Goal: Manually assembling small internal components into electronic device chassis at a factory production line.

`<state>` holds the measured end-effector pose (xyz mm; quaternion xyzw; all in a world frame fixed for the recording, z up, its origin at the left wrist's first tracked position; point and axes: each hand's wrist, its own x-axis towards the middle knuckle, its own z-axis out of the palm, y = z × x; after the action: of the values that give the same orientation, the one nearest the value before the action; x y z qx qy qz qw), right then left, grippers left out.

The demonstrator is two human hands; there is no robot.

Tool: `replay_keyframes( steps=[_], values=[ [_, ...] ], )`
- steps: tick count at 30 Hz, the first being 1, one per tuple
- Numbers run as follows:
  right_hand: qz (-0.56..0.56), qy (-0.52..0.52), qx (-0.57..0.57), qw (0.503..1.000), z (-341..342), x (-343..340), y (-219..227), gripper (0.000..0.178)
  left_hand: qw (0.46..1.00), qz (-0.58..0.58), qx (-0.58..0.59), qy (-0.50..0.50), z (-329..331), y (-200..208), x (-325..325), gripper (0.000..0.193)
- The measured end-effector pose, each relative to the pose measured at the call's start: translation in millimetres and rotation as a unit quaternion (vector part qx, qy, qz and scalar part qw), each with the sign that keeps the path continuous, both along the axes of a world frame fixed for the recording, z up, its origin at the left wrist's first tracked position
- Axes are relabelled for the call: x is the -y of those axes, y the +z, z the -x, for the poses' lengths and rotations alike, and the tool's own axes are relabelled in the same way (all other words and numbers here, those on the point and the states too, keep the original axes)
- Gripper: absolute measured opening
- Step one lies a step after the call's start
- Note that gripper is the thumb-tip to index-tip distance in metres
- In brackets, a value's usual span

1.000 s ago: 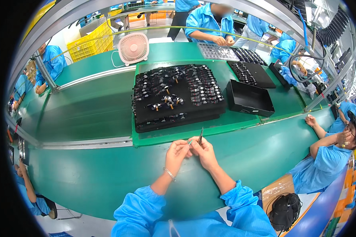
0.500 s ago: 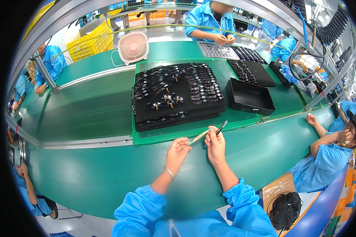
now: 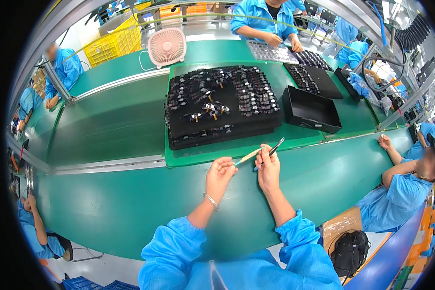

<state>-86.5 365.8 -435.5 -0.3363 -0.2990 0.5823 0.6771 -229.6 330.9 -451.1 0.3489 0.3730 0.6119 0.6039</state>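
My left hand [image 3: 219,176] is closed, pinching the teal end of a narrow yellowish strip [image 3: 250,155]. The strip slants up to my right hand [image 3: 269,168], whose fingertips are closed on its other end. That same hand also grips dark tweezers [image 3: 276,146], their bright tips pointing up and away to the right. Both hands are above the green bench [image 3: 130,203], just short of a stack of black foam trays [image 3: 222,104]. Rows of small black-and-silver parts lie on the top tray, some with orange tabs.
A black open box [image 3: 311,110] stands right of the trays. Farther back are a pink fan [image 3: 166,47], a yellow crate [image 3: 113,43] and a clear tray [image 3: 270,51] by a co-worker [image 3: 263,21]. A metal rail [image 3: 106,165] crosses the bench. Other people sit left and right.
The whole view has shifted slightly. My hands still hold the strip and tweezers in nearly the same pose. The co-worker's hands across the bench have moved apart.
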Motion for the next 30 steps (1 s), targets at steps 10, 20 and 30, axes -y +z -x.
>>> replay_keyframes(
  steps=[10, 20, 30],
  values=[
    [-0.013, -0.010, 0.011, 1.000, 2, 0, 0, 0.014, 1.000, -0.006, -0.007, 0.006, 1, 3, 1, 0.023],
    [-0.048, -0.063, -0.044, 0.996, -16, -6, 8, 0.011, 0.629, -0.226, -0.737, -0.098, -19, 13, 55, 0.066],
    [-0.072, -0.019, 0.006, 0.997, -39, -4, 60, 0.014, 0.634, -0.354, -0.552, -0.410, -84, 16, 150, 0.063]
  ],
)
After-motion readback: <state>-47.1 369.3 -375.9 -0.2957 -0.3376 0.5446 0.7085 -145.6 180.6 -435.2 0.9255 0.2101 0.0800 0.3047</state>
